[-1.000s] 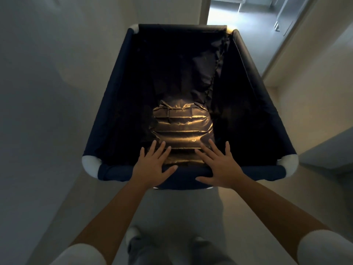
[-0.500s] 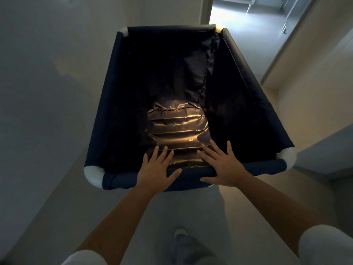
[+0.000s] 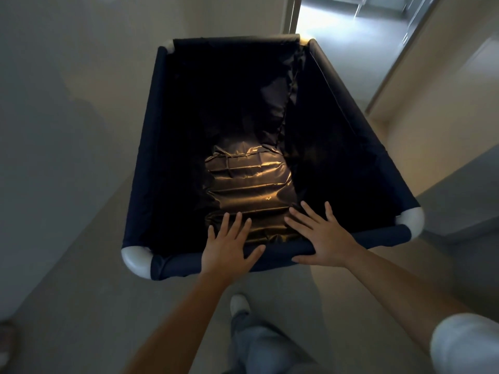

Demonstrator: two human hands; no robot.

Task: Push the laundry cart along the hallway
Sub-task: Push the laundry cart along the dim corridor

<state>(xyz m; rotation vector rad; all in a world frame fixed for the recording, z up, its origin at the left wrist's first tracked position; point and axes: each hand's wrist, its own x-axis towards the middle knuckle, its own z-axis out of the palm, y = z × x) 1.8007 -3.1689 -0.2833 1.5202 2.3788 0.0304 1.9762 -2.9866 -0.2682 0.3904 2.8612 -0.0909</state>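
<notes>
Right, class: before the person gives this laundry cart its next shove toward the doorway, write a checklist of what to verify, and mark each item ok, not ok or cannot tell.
1. Left hand on the near rail of the laundry cart: ok, palm flat, fingers spread.
2. Right hand on the same rail: ok, also flat and open, not wrapped around it.
3. Path ahead: ok, the lit doorway beyond the cart's far end looks open.
4. Clearance to the left wall: ok, a gap shows.
5. Clearance on the right, by the wall corner: cannot tell, the cart's side runs close to it.
6. Wheels: cannot tell, hidden under the cart.
</notes>
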